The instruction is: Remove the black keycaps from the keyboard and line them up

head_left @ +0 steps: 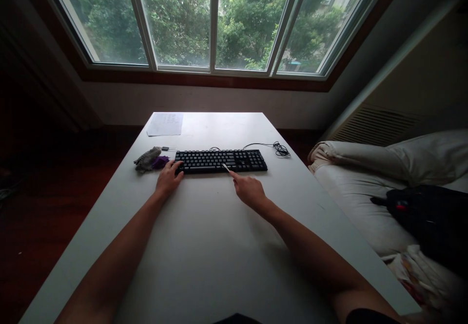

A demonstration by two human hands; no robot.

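A black keyboard [204,160] lies flat across the white table. My left hand [169,178] grips its left end, with the thumb at the front corner and the fingers along the side. In my closed right hand [249,189] is a slim white brush [226,167], whose tip reaches the keys near the front edge, right of the middle. Its handle is mostly hidden by my fingers, and the bristles are too small to make out. Just left of my left hand sit a crumpled grey cloth [146,160] and a purple cloth [160,162].
The keyboard's cable [281,149] is bundled behind it at the right. A small dark piece [165,148] lies behind the purple cloth. Paper [165,124] rests at the table's [219,246] far left corner. A light sofa [351,187] with a dark bag [427,217] stands to the right.
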